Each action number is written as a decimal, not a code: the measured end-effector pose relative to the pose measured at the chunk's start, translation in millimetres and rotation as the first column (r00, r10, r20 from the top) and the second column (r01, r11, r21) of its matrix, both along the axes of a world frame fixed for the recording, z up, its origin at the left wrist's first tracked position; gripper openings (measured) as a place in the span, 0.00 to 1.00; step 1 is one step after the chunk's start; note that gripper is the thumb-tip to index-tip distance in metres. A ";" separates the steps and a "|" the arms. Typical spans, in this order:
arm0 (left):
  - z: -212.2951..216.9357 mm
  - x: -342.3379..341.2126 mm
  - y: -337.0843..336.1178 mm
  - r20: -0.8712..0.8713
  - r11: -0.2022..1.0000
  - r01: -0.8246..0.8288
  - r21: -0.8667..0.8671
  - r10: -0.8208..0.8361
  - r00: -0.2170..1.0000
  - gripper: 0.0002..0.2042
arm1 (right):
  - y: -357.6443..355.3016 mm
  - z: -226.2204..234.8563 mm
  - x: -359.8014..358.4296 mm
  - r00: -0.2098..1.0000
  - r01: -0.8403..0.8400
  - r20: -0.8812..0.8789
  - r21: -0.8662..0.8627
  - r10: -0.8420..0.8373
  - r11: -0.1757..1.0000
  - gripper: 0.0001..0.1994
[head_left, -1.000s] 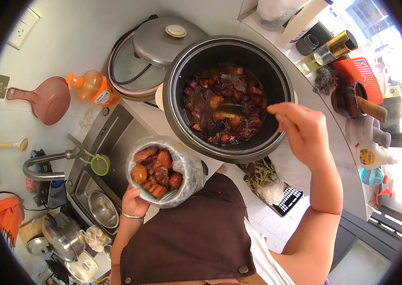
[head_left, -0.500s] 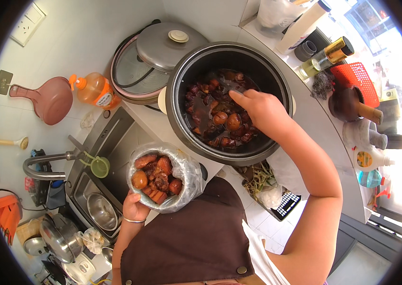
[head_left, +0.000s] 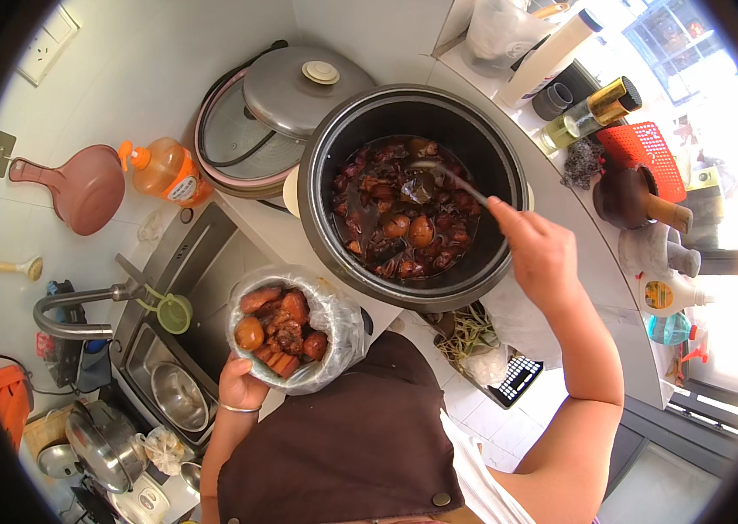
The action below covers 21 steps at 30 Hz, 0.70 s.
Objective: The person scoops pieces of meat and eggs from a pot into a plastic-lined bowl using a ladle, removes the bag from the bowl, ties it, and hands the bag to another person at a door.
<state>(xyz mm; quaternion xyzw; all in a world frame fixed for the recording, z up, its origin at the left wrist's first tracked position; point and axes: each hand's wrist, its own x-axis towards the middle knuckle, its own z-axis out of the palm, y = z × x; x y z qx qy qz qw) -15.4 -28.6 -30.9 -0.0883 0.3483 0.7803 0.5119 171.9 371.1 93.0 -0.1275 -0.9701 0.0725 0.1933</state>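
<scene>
A large dark pot (head_left: 503,272) stands on the counter with dark brown broth, brown eggs and chunks of meat in it. My right hand (head_left: 545,253) is closed round the handle of a metal ladle (head_left: 466,185); its head lies in the broth near the pot's middle. Lower left, my left hand (head_left: 242,382) grips a bowl lined with a clear plastic bag (head_left: 344,345) from its near side. Braised meat pieces (head_left: 286,334) and brown eggs fill this bowl, held in front of the brown apron.
A grey lid (head_left: 312,92) leans behind the pot. To the left is a sink (head_left: 212,240) with a faucet (head_left: 72,314), and an orange soap bottle (head_left: 168,172). Bottles, a red basket (head_left: 655,162) and a mortar (head_left: 648,249) line the right-hand ledge.
My right hand has drawn back to the right, out from over the pot, bringing the ladle's handle and head into view. The bowl stays in my left hand, nearly unmoved.
</scene>
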 end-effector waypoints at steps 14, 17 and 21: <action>4.2 1.4 2.2 -0.007 1.000 0.009 -0.014 -0.010 1.000 0.40 | -2.2 13.7 11.0 0.989 0.096 0.096 0.195 -0.117 0.976 0.19; 5.0 1.1 1.7 0.005 0.999 0.026 -0.024 -0.026 1.000 0.40 | -2.0 10.9 4.8 0.991 0.101 0.062 0.225 -0.118 0.969 0.21; 1.3 0.1 0.3 0.007 1.000 0.026 -0.014 -0.026 1.000 0.40 | -12.2 13.8 -8.9 0.998 0.007 -0.058 0.083 -0.002 0.997 0.22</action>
